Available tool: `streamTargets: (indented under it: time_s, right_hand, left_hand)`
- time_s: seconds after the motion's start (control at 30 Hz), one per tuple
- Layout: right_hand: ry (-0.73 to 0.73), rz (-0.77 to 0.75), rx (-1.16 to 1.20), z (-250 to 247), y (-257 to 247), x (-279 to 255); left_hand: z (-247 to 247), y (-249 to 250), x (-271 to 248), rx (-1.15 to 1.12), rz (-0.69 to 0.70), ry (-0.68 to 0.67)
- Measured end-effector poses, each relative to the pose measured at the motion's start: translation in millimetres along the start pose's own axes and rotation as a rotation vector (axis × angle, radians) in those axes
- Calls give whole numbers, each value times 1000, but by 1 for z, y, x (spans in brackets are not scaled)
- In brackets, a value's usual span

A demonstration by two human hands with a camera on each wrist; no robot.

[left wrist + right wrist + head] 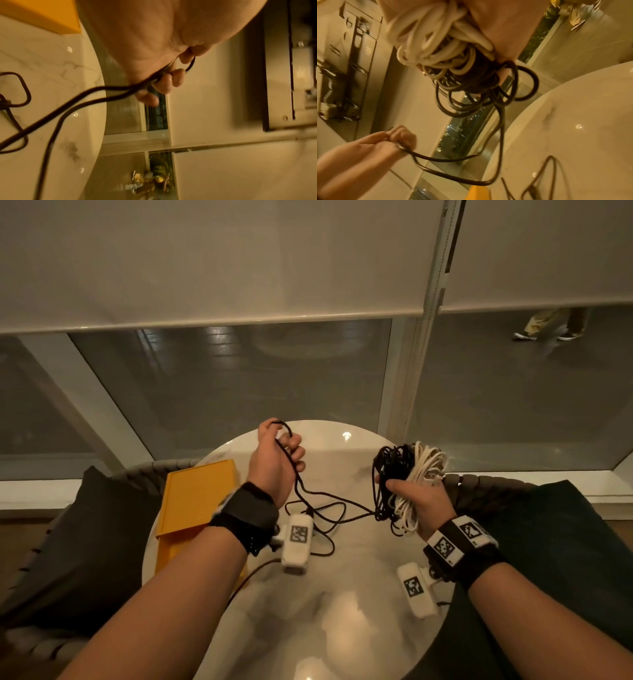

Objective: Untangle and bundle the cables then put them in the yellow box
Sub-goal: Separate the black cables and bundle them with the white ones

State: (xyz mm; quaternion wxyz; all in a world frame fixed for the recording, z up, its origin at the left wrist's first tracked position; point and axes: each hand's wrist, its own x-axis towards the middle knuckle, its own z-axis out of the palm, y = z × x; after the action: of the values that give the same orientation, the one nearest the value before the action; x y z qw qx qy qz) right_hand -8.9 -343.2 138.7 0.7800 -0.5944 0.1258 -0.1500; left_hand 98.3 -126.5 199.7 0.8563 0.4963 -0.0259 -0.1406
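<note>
A: Why is the left hand [276,460] raised at eleven o'clock over the table [342,628]?

B: Its curled fingers pinch a loop of the black cable [329,498], probably to draw slack clear of the tangle. The right hand [419,499], at two o'clock, is clamped around the mixed bundle of black coils and the white cable [428,463], so the pull has an anchor.

A: And the yellow box [197,498]?

B: At nine o'clock on the table, under the left forearm, with no cable in it that I can see.

A: What do the wrist views add?

B: The left wrist view shows a doubled strand running across the fingers [177,79]. The right one shows white loops woven through the black, hidden from the head camera.
</note>
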Motion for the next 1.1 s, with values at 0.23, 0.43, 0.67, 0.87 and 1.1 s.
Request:
streamTargets:
  time_s: [0.23, 0.43, 0.67, 0.87, 1.1]
  right_hand:
    - [-206, -140, 3, 38, -25, -3]
    - [-179, -184, 9, 39, -21, 0]
    - [-180, -145, 5, 32, -23, 8]
    - [-213, -126, -10, 25, -27, 13]
    - [-163, -84, 181, 21, -29, 17]
  left_hand:
    - [41, -41, -19, 314, 28, -229]
    - [63, -45, -25, 347, 34, -181]
    - [75, -53, -21, 380, 31, -108]
    - [76, -56, -23, 486, 73, -131]
    - [46, -45, -20, 824, 153, -237]
